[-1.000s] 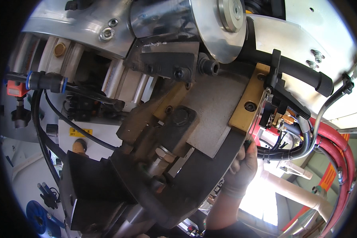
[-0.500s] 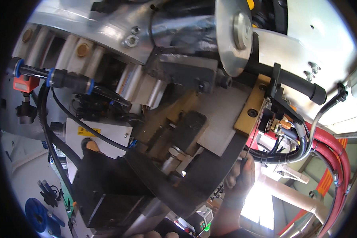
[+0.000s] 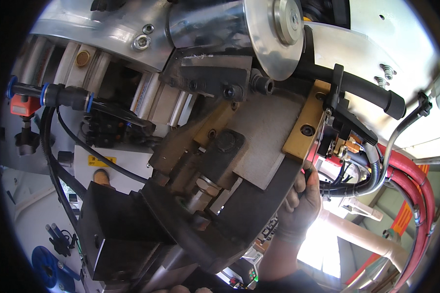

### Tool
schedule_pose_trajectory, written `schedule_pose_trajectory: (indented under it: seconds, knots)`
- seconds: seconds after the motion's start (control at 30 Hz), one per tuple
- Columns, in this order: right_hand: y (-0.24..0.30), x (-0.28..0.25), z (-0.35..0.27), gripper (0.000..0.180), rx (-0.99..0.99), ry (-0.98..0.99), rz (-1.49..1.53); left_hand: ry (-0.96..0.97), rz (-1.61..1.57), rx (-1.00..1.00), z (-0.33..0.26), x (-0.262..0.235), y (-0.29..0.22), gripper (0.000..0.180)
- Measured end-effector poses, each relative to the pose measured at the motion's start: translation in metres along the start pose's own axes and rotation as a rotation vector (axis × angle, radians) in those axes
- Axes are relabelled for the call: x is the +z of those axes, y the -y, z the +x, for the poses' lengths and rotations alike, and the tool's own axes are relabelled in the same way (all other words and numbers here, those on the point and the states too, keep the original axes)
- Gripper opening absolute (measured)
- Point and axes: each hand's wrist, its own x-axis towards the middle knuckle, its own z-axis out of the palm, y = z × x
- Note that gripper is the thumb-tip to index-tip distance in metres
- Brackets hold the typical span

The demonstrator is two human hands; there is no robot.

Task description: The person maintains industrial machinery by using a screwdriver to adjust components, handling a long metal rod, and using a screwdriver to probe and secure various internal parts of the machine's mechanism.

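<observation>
While the right hand point(image 3: 299, 209) sits curled near the brass block point(image 3: 309, 116), any grip unclear, close handling seems the step; the next move needs steadiness.

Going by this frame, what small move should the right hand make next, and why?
Probably a slight, slow upward nudge with the right hand, fingers closed: they appear curled around a dark piece just below the lower end of the brass block. Slow seems wise because the hand hides most of that piece.
</observation>
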Motion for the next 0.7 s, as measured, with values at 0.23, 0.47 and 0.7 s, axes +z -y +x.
schedule_pose_trajectory:
  seconds: [0.23, 0.47, 0.7]
  knots:
    - [-0.012, 0.008, -0.002, 0.038, 0.003, -0.057, 0.011, -0.018, -0.012, -0.165, -0.014, 0.004, -0.017, 0.026]
    - [-0.016, -0.009, -0.059, 0.041, -0.055, -0.175, -0.411, -0.043, -0.026, -0.163, -0.013, 0.001, -0.018, 0.025]
    - [0.012, -0.011, -0.065, 0.044, -0.067, -0.018, -0.566, -0.007, -0.112, -0.033, -0.005, -0.001, 0.0, 0.012]
